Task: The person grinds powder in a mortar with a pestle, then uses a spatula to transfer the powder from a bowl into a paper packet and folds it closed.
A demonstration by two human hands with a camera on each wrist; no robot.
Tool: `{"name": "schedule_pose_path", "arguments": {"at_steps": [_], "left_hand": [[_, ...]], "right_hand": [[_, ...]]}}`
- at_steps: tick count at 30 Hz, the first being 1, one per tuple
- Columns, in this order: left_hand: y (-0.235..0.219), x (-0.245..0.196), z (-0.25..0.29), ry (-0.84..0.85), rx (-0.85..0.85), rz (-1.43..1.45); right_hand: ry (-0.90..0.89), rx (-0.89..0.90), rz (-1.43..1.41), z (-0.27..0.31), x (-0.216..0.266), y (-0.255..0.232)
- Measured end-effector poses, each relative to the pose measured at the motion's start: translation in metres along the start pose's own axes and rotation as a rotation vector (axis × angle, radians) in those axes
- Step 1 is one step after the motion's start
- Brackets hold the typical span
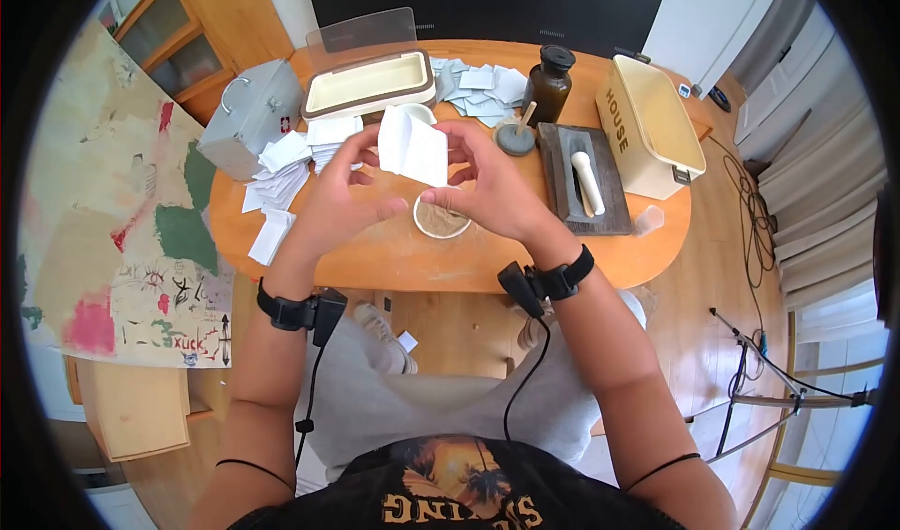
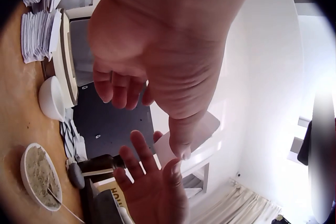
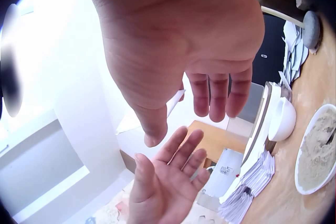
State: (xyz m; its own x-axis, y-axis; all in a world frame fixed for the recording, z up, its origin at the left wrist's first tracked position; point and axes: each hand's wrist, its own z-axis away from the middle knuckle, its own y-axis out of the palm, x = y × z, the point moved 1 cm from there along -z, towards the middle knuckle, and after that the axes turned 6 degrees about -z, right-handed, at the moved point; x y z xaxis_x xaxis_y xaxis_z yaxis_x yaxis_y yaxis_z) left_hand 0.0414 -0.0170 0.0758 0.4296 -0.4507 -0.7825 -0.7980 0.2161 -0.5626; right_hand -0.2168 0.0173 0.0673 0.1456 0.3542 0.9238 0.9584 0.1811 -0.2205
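Observation:
A folded white paper (image 1: 412,146) is held up between the two hands above the table. The right hand (image 1: 487,188) grips it at its right side, index finger at the upper edge and thumb near the lower corner. At the paper's left edge is the left hand (image 1: 342,197), its thumb stretched out away from it and its fingers loosely bent. In the left wrist view the paper (image 2: 202,132) shows partly behind the left thumb. The right wrist view shows the left hand (image 3: 168,190) with spread fingers. Below the hands stands a white bowl of pale powder (image 1: 441,219).
Stacked white packets (image 1: 277,179) and a metal case (image 1: 248,118) are at the left. Behind are an open cream box (image 1: 370,85), loose papers (image 1: 487,89) and a brown jar (image 1: 550,85). A dark tray with pestle (image 1: 586,179) and a HOUSE bin (image 1: 647,122) stand right.

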Motion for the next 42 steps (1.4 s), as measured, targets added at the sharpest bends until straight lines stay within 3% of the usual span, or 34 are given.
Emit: {"name": "schedule_pose_path", "arguments": {"at_steps": [2,5,9,11,21,23,27,30,32,34,36,42], "left_hand": [[0.014,0.013,-0.007,0.053,0.085,0.242],[0.026,0.02,-0.016,0.078,0.126,0.34],[0.036,0.032,-0.018,0.09,0.134,0.452],[0.04,0.039,-0.014,0.015,0.19,0.524],[0.058,0.071,0.011,0.063,0.104,0.588],[0.058,0.075,0.012,0.053,0.024,0.719],[0.045,0.1,0.01,0.048,-0.021,0.651],[0.039,0.114,0.01,-0.027,-0.034,0.637],[0.037,0.117,0.011,-0.066,-0.036,0.61],[0.036,0.121,0.014,-0.047,-0.028,0.519],[0.037,0.12,0.017,-0.029,-0.018,0.429],[0.04,0.108,0.019,-0.004,-0.039,0.141]], "right_hand": [[0.002,0.049,-0.203,-0.002,-0.008,0.002],[0.051,0.067,-0.275,-0.004,-0.016,0.005],[0.112,0.086,-0.184,-0.003,-0.018,0.004],[0.118,0.094,-0.099,-0.002,-0.016,0.01],[0.204,0.11,0.062,0.003,-0.022,0.03],[-0.017,-0.023,0.192,0.008,-0.023,0.03],[-0.119,-0.085,0.468,0.008,-0.006,-0.001],[0.004,-0.08,0.666,0.015,-0.003,-0.024],[0.345,-0.035,0.756,0.025,-0.007,-0.034],[0.297,-0.065,0.776,0.035,-0.02,-0.039],[0.474,-0.005,0.723,0.044,-0.028,-0.043],[0.471,-0.03,0.615,0.056,-0.025,-0.027]]}}
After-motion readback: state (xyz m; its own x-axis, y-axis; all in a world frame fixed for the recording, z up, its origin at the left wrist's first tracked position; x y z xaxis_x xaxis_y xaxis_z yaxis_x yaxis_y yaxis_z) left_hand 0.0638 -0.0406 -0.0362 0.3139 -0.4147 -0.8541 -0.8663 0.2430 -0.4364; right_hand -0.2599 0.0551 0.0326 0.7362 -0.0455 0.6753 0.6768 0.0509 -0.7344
